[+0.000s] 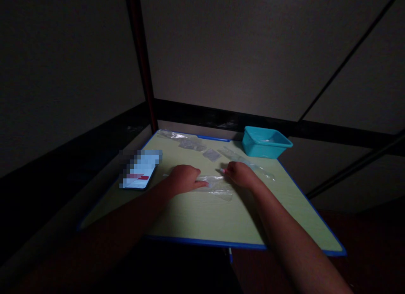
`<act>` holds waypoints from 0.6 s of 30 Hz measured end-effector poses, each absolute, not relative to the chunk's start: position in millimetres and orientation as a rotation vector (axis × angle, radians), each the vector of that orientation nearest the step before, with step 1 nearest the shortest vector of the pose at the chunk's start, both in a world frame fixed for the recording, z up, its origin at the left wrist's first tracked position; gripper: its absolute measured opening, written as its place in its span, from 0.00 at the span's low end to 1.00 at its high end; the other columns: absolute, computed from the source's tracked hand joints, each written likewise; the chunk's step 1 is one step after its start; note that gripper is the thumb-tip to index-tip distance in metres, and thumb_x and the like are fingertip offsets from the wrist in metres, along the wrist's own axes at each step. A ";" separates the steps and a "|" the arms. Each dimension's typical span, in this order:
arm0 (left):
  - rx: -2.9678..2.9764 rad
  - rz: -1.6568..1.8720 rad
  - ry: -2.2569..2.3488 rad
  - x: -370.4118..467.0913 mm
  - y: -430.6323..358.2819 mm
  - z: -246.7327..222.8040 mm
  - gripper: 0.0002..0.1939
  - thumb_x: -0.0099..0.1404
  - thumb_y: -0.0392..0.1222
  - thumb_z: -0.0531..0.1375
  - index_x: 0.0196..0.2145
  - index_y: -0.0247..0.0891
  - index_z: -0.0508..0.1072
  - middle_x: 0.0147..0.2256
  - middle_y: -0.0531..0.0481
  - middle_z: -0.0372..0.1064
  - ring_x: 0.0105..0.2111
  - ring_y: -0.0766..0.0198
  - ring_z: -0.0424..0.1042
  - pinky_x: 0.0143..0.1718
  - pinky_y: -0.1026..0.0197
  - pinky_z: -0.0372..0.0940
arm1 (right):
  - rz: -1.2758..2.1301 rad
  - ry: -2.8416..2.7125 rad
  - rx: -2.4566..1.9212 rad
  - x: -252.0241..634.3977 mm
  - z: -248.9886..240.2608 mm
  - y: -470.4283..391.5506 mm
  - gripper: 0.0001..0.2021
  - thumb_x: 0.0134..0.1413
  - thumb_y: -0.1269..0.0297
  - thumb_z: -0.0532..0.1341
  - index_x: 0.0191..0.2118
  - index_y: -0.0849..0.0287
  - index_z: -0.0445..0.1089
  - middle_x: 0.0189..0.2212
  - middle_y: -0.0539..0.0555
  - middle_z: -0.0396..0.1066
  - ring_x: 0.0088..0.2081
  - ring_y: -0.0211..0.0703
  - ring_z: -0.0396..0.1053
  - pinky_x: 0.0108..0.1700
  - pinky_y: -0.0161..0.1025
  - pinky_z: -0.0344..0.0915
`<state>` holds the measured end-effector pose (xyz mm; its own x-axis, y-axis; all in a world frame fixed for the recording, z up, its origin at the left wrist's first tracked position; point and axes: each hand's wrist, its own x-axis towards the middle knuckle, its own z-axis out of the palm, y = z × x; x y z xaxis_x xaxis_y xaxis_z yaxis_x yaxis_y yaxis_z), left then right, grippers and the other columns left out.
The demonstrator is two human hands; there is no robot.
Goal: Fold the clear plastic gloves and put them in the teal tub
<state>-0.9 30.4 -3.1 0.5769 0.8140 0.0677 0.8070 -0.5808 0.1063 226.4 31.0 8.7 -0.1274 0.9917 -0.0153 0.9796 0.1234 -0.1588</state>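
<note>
A clear plastic bag (218,184) lies flat across the middle of the table. My left hand (186,179) rests on its left part, thumb stretched out over the plastic and the other fingers curled, mostly hidden from view. At the bag's upper right edge is my right hand (238,173), its fingers closed in a pinch; a small pale tip shows at the fingertips, and what they hold is too small to name. Just beyond the hands lies a small clear square packet (211,155).
More clear plastic (192,144) lies along the back left, and a long clear strip (259,171) at the right. A turquoise basket (265,149) stands at the back right corner. A phone (141,171) lies at the left edge of the blue-rimmed table (202,222).
</note>
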 end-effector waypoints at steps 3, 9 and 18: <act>2.784 0.307 1.263 -0.5 24.3 1.4 0.21 0.59 0.61 0.56 0.33 0.38 0.70 0.30 0.47 0.70 0.30 0.58 0.68 0.28 0.62 0.53 | 0.147 -2.199 -1.870 222.2 8.3 28.6 0.12 0.57 0.56 0.58 0.33 0.60 0.71 0.30 0.56 0.72 0.28 0.40 0.65 0.29 0.34 0.53; 2.789 0.396 0.878 1.8 20.3 -5.1 0.15 0.58 0.53 0.60 0.35 0.39 0.65 0.35 0.52 0.67 0.33 0.63 0.65 0.30 0.64 0.54 | 0.211 -2.187 -1.592 214.0 12.3 20.4 0.10 0.57 0.60 0.57 0.30 0.61 0.68 0.25 0.53 0.69 0.25 0.37 0.61 0.28 0.33 0.51; 2.744 0.353 0.864 3.3 22.0 -11.7 0.10 0.60 0.46 0.59 0.35 0.38 0.64 0.35 0.51 0.65 0.34 0.62 0.64 0.32 0.63 0.54 | 0.273 -2.220 -1.581 210.1 12.3 16.7 0.11 0.57 0.59 0.58 0.29 0.60 0.68 0.21 0.51 0.68 0.22 0.36 0.58 0.26 0.34 0.46</act>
<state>3.3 22.0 -11.7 0.7957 0.5854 0.1554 0.5266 -0.7955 0.2998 210.1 16.7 12.3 -0.2805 0.9372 0.2073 0.8590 0.3415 -0.3815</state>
